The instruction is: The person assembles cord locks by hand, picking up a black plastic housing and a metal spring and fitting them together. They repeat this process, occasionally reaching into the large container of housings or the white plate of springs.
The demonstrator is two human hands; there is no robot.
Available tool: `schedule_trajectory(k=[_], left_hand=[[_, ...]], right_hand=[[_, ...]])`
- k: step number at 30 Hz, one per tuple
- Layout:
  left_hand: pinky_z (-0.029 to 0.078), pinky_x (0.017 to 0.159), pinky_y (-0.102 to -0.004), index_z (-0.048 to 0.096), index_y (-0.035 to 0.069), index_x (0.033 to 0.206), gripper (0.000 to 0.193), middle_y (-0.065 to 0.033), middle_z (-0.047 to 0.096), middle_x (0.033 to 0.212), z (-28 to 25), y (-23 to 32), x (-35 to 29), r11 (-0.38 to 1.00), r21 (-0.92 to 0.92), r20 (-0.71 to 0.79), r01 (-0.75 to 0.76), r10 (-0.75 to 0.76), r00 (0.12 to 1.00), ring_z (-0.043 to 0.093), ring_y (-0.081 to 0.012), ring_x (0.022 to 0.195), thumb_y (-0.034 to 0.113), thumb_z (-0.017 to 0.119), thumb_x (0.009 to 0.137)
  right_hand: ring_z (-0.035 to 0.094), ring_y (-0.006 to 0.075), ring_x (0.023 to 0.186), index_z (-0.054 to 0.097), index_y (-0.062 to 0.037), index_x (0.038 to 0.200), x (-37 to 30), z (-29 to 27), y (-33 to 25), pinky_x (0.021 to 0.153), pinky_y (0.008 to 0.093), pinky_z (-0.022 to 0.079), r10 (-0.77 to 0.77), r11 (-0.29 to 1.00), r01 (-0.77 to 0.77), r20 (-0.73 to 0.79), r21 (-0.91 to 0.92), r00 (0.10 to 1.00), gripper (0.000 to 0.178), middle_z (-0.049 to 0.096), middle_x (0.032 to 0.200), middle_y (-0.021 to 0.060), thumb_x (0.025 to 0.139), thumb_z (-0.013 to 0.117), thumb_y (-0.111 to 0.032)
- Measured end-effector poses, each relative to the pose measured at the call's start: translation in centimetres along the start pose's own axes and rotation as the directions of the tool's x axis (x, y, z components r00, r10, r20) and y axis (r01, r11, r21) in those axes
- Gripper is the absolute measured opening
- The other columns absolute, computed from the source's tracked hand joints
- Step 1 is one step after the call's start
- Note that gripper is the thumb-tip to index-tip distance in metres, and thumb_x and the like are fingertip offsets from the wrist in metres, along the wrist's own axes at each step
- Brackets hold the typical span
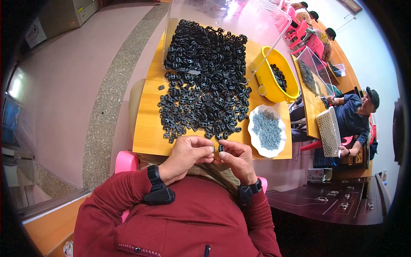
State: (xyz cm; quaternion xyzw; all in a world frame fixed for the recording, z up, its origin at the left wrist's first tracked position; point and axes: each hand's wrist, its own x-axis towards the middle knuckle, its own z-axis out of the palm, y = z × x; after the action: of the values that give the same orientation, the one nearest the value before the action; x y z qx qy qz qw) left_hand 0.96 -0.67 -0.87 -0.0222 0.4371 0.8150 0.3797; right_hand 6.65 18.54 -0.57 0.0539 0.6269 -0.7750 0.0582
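Note:
Over the near edge of the table, both my hands meet in front of me. My right hand (238, 160) is closed in a pinch on a small black cord-lock piece (221, 148). Close beside it, my left hand (187, 156) pinches thumb against fingertips; what sits between them is too small to name. A large heap of black two-hole cord-lock pieces (205, 81) spreads over the table just beyond my hands. Right of the heap, a white scalloped dish (254, 139) holds many tiny grey bits that look like springs.
A yellow tub (262, 68) with more black pieces stands behind the dish. Clear plastic panels (274, 43) rise around the heap on the wooden table (147, 132). To the right, a person in a dark shirt (352, 118) holds a white perforated basket (329, 132). Others sit farther back.

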Motion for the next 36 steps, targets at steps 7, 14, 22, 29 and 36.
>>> schedule_trajectory(k=[7,14,22,29,36], left_hand=[[0.057,0.07,-0.0241,0.062,-0.005,0.1,0.016,-0.0087,0.065,0.089,0.12,0.08,-0.05,1.0,-0.018,-0.006,0.001,-0.001,1.0,0.065,-0.0128,0.077,0.005,0.064,0.087],[0.057,0.07,-0.024,0.062,-0.005,0.099,0.015,-0.0085,0.066,0.089,0.24,0.16,-0.1,1.0,-0.009,-0.019,-0.003,0.003,1.0,0.065,-0.0127,0.076,0.004,0.064,0.087],[0.058,0.071,-0.0259,0.061,-0.005,0.101,0.018,-0.0103,0.066,0.089,0.0,-0.11,0.1,1.0,0.003,-0.01,-0.014,0.014,1.0,0.067,-0.0157,0.075,0.005,0.065,0.087],[0.058,0.071,-0.0262,0.061,-0.005,0.101,0.018,-0.0098,0.066,0.089,0.08,-0.04,0.02,1.0,0.006,-0.008,-0.01,0.01,1.0,0.067,-0.0155,0.076,0.005,0.065,0.087],[0.058,0.072,-0.0269,0.061,-0.005,0.1,0.016,-0.0089,0.064,0.089,0.28,0.15,-0.1,1.0,0.01,-0.015,-0.004,0.004,1.0,0.066,-0.0148,0.078,0.005,0.064,0.088]], right_hand=[[0.068,0.0176,0.072,0.061,0.0024,0.118,0.05,0.03,-0.16,0.067,0.0264,0.057,0.032,0.999,-0.032,-0.019,-0.034,0.999,0.033,0.064,0.085,0.0063,0.085,0.065,0.001],[0.065,0.0135,0.079,0.059,0.0036,0.119,0.02,-0.25,-0.04,0.074,0.0289,0.059,0.049,0.998,-0.049,0.014,-0.044,0.999,0.033,0.061,0.09,0.004,0.086,0.063,0.002],[0.064,0.0125,0.08,0.058,0.0038,0.12,0.1,-0.21,0.06,0.074,0.0293,0.059,0.026,0.999,-0.025,0.024,-0.041,0.999,0.033,0.06,0.09,0.0035,0.087,0.063,0.001],[0.065,0.0147,0.08,0.058,0.0039,0.121,0.04,-0.4,0.1,0.073,0.0289,0.058,0.04,0.998,-0.04,0.012,-0.055,0.999,0.034,0.062,0.091,0.0046,0.088,0.063,0.0],[0.066,0.016,0.078,0.056,0.0048,0.121,0.2,-0.11,0.14,0.071,0.0277,0.058,0.001,1.0,-0.001,-0.009,-0.014,1.0,0.036,0.063,0.091,0.0059,0.087,0.063,0.0]])
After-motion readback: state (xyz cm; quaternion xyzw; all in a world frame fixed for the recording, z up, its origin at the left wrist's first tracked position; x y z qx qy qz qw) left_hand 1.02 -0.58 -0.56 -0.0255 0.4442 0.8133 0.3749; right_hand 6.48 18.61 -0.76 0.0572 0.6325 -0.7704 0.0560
